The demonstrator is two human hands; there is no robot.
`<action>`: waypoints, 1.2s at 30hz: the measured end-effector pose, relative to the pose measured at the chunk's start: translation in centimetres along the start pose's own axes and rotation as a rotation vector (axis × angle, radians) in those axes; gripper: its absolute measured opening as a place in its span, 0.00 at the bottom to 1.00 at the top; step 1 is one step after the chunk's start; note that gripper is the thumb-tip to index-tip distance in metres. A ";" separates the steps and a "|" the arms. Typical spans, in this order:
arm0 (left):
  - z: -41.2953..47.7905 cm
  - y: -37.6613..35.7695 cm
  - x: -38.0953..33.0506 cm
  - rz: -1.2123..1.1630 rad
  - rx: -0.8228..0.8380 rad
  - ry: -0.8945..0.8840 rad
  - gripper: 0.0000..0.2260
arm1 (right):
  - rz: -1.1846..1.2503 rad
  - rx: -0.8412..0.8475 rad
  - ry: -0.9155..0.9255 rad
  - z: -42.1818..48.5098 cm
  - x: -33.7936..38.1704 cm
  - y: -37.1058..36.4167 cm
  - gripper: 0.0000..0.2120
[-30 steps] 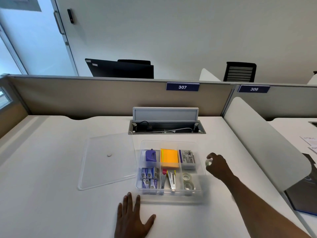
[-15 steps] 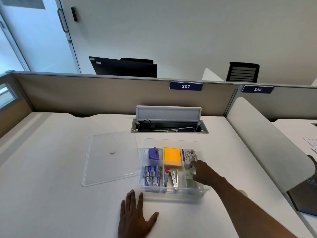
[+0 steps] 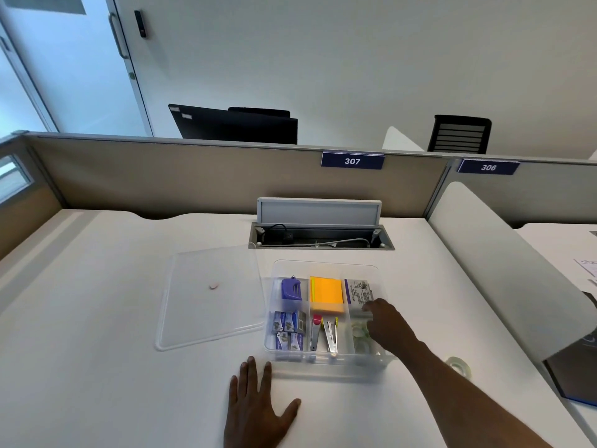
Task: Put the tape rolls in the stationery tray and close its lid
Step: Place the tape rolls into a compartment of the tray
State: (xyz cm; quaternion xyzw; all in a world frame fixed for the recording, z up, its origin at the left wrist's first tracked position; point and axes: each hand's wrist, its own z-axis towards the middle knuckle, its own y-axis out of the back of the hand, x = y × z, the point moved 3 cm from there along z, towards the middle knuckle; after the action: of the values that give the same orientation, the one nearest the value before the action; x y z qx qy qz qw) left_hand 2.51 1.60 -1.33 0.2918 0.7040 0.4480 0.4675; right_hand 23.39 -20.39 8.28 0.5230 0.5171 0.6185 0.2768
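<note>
Since half a second ago your right hand (image 3: 386, 321) has barely shifted, knuckles up over the stationery tray (image 3: 323, 266), near-right compartment. Grip state: cannot tell, fingers hidden. Tape rolls (image 3: 361, 334) lie in that compartment beside the hand. One more tape roll (image 3: 458, 364) sits on the desk (image 3: 97, 367) right of the tray, well apart from it. Left hand (image 3: 256, 412) flat, fingers spread, just in front of the tray.

Judgement: rolls light, rigid, slick; pinch across the rim. Lid (image 3: 210, 295) lies left of the tray, touching it; thin, likely flexes, so lift by opposite edges. Open desk all round.
</note>
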 end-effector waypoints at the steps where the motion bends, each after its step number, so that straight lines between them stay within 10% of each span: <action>1: 0.0 0.0 0.0 -0.001 0.006 0.000 0.42 | 0.012 -0.096 -0.005 -0.1 -0.1 0.6 0.16; 7: -0.1 0.2 -0.2 0.008 0.043 0.013 0.42 | 0.043 -0.539 -0.321 -2.5 -3.4 3.3 0.13; 16: -0.1 0.1 -0.2 0.004 0.080 0.015 0.42 | 0.000 -0.072 -0.828 -7.4 -11.0 -0.1 0.14; 31: 0.1 -0.3 0.0 -0.006 0.076 0.011 0.44 | 0.142 -0.374 -0.311 -3.7 -4.7 3.2 0.15; 36: 0.0 0.0 -0.2 -0.012 0.068 0.012 0.45 | 0.092 -0.221 -0.026 -2.5 -1.1 2.8 0.18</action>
State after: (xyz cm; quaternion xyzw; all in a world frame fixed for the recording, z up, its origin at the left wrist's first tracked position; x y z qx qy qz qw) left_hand 2.59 1.42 -1.22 0.3005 0.7235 0.4224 0.4558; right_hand 21.98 -23.14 10.69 0.5204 0.4175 0.6771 0.3107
